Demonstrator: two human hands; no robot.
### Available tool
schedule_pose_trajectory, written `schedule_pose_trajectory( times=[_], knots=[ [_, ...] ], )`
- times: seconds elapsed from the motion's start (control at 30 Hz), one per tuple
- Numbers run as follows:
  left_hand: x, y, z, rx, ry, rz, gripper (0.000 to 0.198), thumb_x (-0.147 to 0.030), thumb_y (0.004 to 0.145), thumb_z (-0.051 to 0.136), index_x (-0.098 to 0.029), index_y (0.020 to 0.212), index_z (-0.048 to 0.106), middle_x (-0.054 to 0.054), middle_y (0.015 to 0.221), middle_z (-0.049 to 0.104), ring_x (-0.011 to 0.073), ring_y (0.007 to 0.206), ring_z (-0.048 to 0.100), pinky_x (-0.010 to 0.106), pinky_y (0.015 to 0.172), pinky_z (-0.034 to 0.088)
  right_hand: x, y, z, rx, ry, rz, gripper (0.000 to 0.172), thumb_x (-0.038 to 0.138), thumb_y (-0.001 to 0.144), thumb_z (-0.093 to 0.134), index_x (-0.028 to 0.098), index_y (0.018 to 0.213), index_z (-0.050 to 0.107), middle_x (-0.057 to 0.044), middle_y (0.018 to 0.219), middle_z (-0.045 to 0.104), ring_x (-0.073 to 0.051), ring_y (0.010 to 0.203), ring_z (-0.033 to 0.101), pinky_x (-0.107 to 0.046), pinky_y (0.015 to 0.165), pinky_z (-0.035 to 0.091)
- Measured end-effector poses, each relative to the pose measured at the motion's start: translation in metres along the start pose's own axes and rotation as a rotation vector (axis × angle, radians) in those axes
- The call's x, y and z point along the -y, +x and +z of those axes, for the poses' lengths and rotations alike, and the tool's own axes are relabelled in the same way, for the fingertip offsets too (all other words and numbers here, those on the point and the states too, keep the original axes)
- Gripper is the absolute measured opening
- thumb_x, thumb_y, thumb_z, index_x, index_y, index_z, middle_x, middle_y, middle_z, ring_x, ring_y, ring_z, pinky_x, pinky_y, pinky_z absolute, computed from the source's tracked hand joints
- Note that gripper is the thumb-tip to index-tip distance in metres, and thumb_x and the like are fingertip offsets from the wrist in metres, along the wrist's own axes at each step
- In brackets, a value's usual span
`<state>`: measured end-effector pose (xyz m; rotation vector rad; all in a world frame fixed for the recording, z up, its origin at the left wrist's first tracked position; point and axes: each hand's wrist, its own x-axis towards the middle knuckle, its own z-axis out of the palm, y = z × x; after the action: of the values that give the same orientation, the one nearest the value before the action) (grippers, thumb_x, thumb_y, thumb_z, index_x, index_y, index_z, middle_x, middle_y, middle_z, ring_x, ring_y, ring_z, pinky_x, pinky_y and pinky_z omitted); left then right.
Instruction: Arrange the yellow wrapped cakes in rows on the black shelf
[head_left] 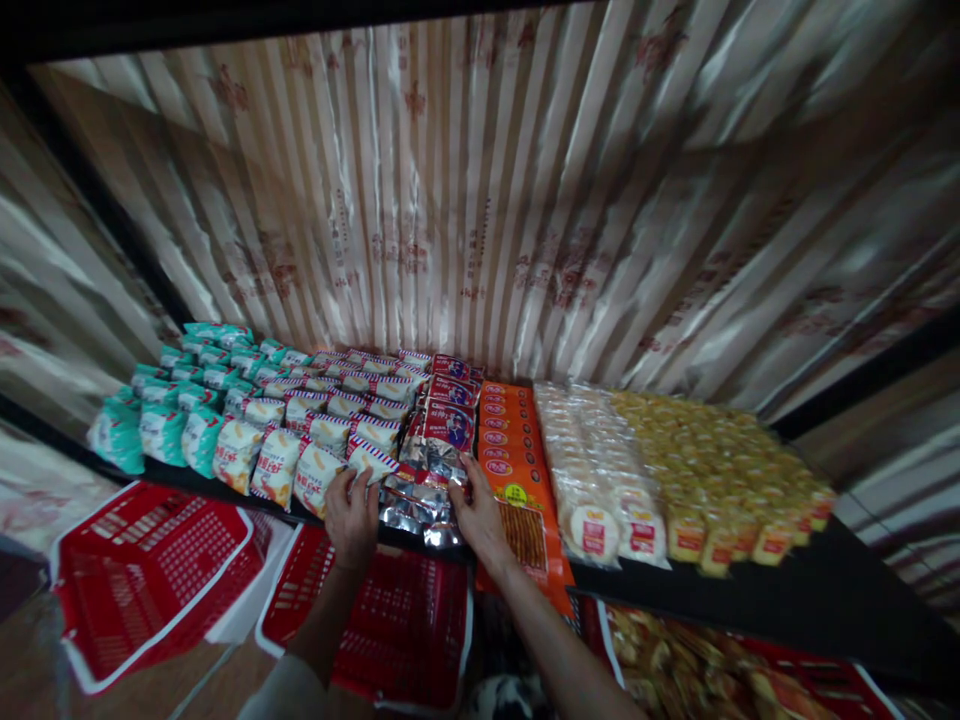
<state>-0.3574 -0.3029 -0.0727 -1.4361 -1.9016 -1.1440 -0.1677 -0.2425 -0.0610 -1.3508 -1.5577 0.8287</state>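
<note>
My left hand is closed at the lower edge of a white snack bag with a red-and-blue striped top, at the right end of the front row. My right hand has its thumb and fingers closed on the right edge of the silver packets, beside an orange pack. These shiny packets lie in a column between my hands. Behind them, purple-labelled packets continue toward the back. Fingers cover part of what each hand touches.
Teal bags stand in rows at left. Clear-wrapped round white snacks and yellow-wrapped packs fill the right side of the black shelf. Below are red baskets, one holding brown packs. Striped sheeting hangs behind.
</note>
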Motion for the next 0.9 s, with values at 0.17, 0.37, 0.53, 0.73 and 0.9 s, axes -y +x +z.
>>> schedule_pose_trajectory(
  times=[0.17, 0.37, 0.53, 0.73, 0.9],
  knots=[
    [-0.006, 0.001, 0.002, -0.101, 0.044, 0.046, 0.023, -0.027, 0.083, 0.055, -0.014, 0.1, 0.065, 0.012, 0.098, 0.056, 0.022, 0.1, 0.052, 0.037, 0.085, 0.045, 0.002, -0.001, -0.002, 0.03, -0.012, -0.02, 0.052, 0.036, 0.079, 0.051, 0.019, 0.129, 0.052, -0.009, 0.137, 0.048, -0.023, 0.131, 0.039, -0.043, 0.108, 0.032],
    [-0.007, -0.006, -0.007, -0.094, 0.043, 0.164, 0.037, -0.028, 0.079, 0.06, -0.011, 0.112, 0.057, 0.015, 0.106, 0.055, 0.0245, 0.105, 0.052, 0.038, 0.088, 0.045, 0.016, -0.004, -0.01, 0.098, -0.029, 0.022, 0.052, 0.036, 0.081, 0.051, 0.025, 0.132, 0.048, -0.007, 0.144, 0.039, -0.022, 0.134, 0.033, -0.041, 0.11, 0.029],
    [-0.016, -0.017, -0.023, -0.123, -0.015, 0.196, 0.039, -0.021, 0.08, 0.057, -0.013, 0.118, 0.053, 0.016, 0.113, 0.054, 0.0262, 0.111, 0.05, 0.041, 0.09, 0.044, 0.026, -0.005, -0.016, 0.053, -0.118, 0.035, 0.051, 0.036, 0.085, 0.045, 0.022, 0.134, 0.045, -0.006, 0.146, 0.037, -0.02, 0.135, 0.031, -0.038, 0.111, 0.027],
    [-0.081, -0.071, -0.045, 0.183, -0.387, 0.382, 0.032, -0.013, 0.084, 0.044, -0.019, 0.114, 0.055, 0.011, 0.119, 0.056, 0.0225, 0.119, 0.049, 0.036, 0.091, 0.048, 0.015, 0.014, -0.042, -0.048, -0.43, 0.084, 0.05, 0.021, 0.087, 0.034, 0.007, 0.135, 0.043, -0.014, 0.148, 0.03, -0.023, 0.138, 0.023, -0.038, 0.113, 0.022],
    [-0.145, -0.102, -0.028, 0.28, -0.518, 0.553, 0.03, -0.01, 0.085, 0.041, -0.016, 0.111, 0.056, 0.011, 0.119, 0.059, 0.02, 0.125, 0.045, 0.033, 0.092, 0.049, -0.003, 0.038, -0.067, 0.045, -0.698, 0.007, 0.059, 0.014, 0.081, 0.039, 0.003, 0.139, 0.035, -0.015, 0.15, 0.026, -0.028, 0.141, 0.011, -0.041, 0.114, 0.016]
  ],
)
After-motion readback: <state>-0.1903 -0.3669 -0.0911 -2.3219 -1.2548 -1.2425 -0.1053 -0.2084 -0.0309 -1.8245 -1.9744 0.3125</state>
